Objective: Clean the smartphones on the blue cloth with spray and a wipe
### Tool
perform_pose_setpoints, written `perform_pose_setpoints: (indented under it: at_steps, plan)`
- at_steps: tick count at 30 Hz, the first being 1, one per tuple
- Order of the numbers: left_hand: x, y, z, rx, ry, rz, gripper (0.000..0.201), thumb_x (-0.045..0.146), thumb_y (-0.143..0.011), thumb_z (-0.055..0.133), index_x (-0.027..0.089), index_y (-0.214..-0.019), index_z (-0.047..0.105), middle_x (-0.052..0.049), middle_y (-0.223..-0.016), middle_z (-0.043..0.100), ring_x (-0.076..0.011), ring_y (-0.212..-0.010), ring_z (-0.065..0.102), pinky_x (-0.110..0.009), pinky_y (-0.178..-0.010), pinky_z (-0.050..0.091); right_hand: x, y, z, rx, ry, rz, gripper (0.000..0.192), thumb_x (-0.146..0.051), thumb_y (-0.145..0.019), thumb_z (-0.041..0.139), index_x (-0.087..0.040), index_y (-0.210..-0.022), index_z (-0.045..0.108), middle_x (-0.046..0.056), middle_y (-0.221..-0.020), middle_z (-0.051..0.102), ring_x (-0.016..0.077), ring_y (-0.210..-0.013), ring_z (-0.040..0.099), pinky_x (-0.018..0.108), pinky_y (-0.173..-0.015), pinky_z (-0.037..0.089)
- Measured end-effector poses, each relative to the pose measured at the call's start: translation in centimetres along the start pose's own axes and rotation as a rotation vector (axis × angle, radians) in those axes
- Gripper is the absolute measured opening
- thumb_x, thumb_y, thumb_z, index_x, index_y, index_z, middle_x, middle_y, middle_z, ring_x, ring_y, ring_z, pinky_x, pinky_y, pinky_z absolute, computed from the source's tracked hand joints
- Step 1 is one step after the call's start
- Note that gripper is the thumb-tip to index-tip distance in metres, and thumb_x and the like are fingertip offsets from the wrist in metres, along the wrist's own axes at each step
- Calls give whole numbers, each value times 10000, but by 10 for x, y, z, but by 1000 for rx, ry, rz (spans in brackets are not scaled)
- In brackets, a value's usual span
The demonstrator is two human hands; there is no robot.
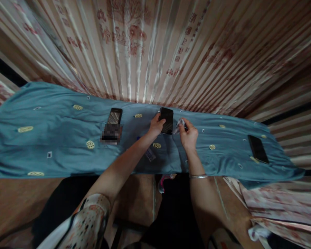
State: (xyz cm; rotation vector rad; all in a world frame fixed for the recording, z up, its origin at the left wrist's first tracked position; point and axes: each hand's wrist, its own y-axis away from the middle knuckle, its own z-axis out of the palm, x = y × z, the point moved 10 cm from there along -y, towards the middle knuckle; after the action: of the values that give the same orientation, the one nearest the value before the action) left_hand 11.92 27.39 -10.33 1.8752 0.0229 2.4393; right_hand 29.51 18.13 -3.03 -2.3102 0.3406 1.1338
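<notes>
A black phone [167, 119] lies on the blue cloth [54, 138] near the middle. My left hand [156, 126] grips the phone's left edge. Just right of the phone, my right hand [188, 135] pinches a small crumpled white wipe [180, 123], held against the phone's right edge. A thin bracelet [198, 176] circles my right wrist.
A second phone [114, 116] lies left of centre above a blurred patch. A third dark phone [258, 148] rests near the cloth's right end. A small clear object [150, 154] sits under my left forearm. Patterned curtains [155, 45] hang behind the cloth-covered surface.
</notes>
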Motion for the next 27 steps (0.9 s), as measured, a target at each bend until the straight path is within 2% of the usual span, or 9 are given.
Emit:
perform_pose_setpoints:
  at_steps: [4, 7, 9, 11, 12, 14, 18, 21, 27]
  plan:
    - [8, 27, -18, 34, 16, -51, 347, 255, -780, 746, 189, -1120, 750, -100, -1292, 741, -305, -1367, 570, -429, -1174, 398, -18, 12, 11, -50, -178, -46, 380, -459, -877, 618, -210, -1097, 803, 78, -1064, 826, 273, -1045, 732, 393, -952, 564]
    - [19, 59, -43, 42, 112, -111, 352, 315, -808, 775, 186, -1134, 751, -111, -1361, 717, -297, -1381, 572, -405, -1151, 418, -33, 32, 29, -162, -379, -13, 379, -527, -837, 685, -216, -1003, 822, 60, -977, 828, 250, -932, 735, 383, -906, 571]
    - [26, 81, -60, 32, 231, -167, 328, 375, -816, 794, 189, -1084, 759, -107, -1324, 732, -277, -1300, 631, -360, -1043, 495, -42, 50, 49, -290, -537, 68, 354, -529, -816, 728, -234, -981, 831, 40, -962, 827, 231, -912, 734, 357, -864, 577]
    - [29, 102, -67, -55, 320, -267, 350, 479, -825, 782, 171, -991, 770, -118, -1181, 775, -256, -1102, 708, -308, -846, 549, -49, 68, 71, -397, -703, 193, 332, -521, -783, 774, -248, -962, 836, 25, -945, 830, 220, -888, 741, 347, -838, 585]
    - [30, 111, -69, -101, 345, -309, 399, 538, -833, 759, 162, -967, 777, -123, -1113, 785, -240, -998, 720, -286, -751, 541, -52, 76, 80, -429, -769, 247, 325, -518, -766, 792, -248, -942, 840, 25, -926, 831, 220, -889, 744, 347, -846, 587]
    - [32, 125, -74, -159, 395, -353, 470, 593, -829, 744, 154, -988, 790, -115, -1050, 790, -212, -872, 706, -275, -681, 523, -58, 90, 96, -489, -845, 329, 318, -505, -723, 833, -246, -907, 844, 30, -912, 835, 225, -891, 751, 349, -855, 588]
    - [34, 135, -86, -130, 438, -290, 379, 415, -702, 896, 149, -956, 806, -59, -921, 787, -179, -809, 675, -269, -725, 506, -63, 102, 117, -536, -925, 409, 301, -463, -672, 881, -250, -882, 849, 32, -921, 843, 221, -892, 759, 345, -872, 591]
    - [35, 135, -92, -115, 409, -236, 418, 291, -609, 949, 146, -980, 822, -38, -885, 784, -146, -773, 656, -251, -732, 481, -64, 105, 126, -555, -954, 425, 259, -417, -663, 887, -261, -866, 852, 22, -937, 845, 202, -896, 756, 324, -879, 585]
    - [29, 134, -118, -10, 352, -286, 403, 384, -584, 958, 157, -890, 824, -16, -770, 741, -118, -655, 616, -240, -630, 471, -68, 111, 142, -629, -896, 386, 248, -421, -684, 879, -266, -876, 851, 34, -1126, 824, 220, -1027, 751, 349, -939, 581]
